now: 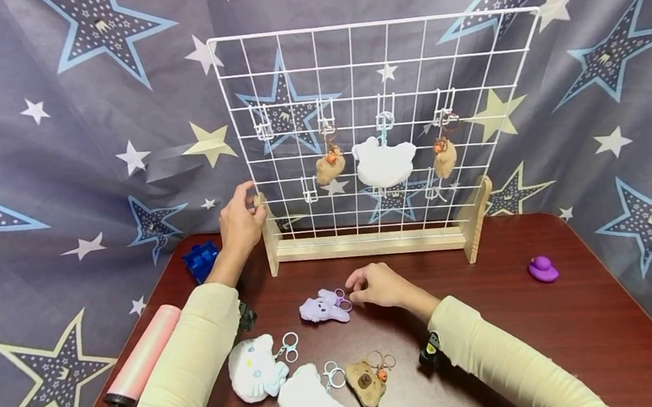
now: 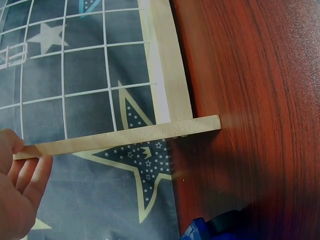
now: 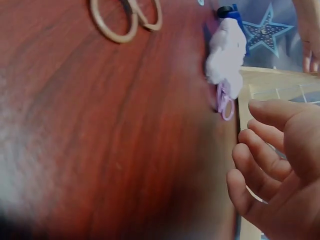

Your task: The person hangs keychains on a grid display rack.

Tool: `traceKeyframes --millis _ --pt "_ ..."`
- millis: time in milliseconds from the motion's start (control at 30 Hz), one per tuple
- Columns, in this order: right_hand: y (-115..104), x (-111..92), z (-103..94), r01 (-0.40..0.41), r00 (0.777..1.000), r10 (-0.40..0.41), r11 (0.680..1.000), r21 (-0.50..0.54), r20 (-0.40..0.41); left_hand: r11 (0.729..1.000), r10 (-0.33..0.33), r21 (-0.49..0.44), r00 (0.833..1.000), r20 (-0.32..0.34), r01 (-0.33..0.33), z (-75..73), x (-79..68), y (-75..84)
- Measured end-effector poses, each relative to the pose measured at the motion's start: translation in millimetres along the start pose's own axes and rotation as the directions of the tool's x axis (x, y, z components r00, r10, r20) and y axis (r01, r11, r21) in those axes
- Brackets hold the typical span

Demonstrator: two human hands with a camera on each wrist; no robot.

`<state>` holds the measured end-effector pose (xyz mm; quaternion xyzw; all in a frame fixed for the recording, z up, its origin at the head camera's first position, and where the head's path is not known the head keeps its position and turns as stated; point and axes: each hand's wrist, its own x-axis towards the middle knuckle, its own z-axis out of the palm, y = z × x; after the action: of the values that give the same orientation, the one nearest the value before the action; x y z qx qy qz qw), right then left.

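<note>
My left hand [image 1: 239,221] pinches the top of the left wooden post [image 2: 120,136] of a white wire grid rack [image 1: 354,129], thumb on one side and fingers on the other. Over the table, my right hand [image 1: 382,284] has loosely bent fingers with nothing in them. Its fingertips are close beside the purple ring of a lilac plush keychain [image 1: 321,308], which lies face up in front of the rack. In the right wrist view that lilac plush [image 3: 227,52] lies beyond the fingertips, its ring toward the hand.
Two white plush keychains [image 1: 254,371] and a brown bear keychain [image 1: 366,385] lie at the near side. Several hooks and plush keychains, including a white one [image 1: 383,162], hang on the grid. A pink pump [image 1: 146,355], blue object [image 1: 200,261] and purple duck [image 1: 542,269] stand around.
</note>
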<state>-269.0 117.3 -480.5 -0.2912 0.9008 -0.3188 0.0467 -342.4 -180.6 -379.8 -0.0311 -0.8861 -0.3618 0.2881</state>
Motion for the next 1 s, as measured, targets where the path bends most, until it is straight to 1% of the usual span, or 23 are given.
traceKeyframes --millis 167,300,567,800,1000 --pt "-2 1 6.4 -0.009 0.999 0.011 0.998 -0.059 0.035 1.0 -0.001 0.004 1.0 0.004 0.001 0.6 0.2 0.5" --pt "-5 1 9.0 -0.034 0.999 0.038 0.995 -0.092 0.038 1.0 -0.001 0.0 1.0 0.005 0.001 0.0 -0.2 0.5" --pt "-7 1 15.8 -0.031 0.999 0.036 0.985 -0.17 0.027 1.0 0.007 -0.008 1.0 0.005 -0.007 -0.4 -1.1 -0.9" --pt "-9 1 17.6 -0.034 0.999 0.036 0.984 -0.177 0.012 1.0 -0.002 -0.014 1.0 0.004 0.002 -1.3 -0.5 -0.1" --pt "-10 0 16.6 -0.01 1.0 0.013 0.982 -0.189 0.013 1.0 -0.008 -0.01 1.0 0.009 0.008 -1.9 0.0 0.3"
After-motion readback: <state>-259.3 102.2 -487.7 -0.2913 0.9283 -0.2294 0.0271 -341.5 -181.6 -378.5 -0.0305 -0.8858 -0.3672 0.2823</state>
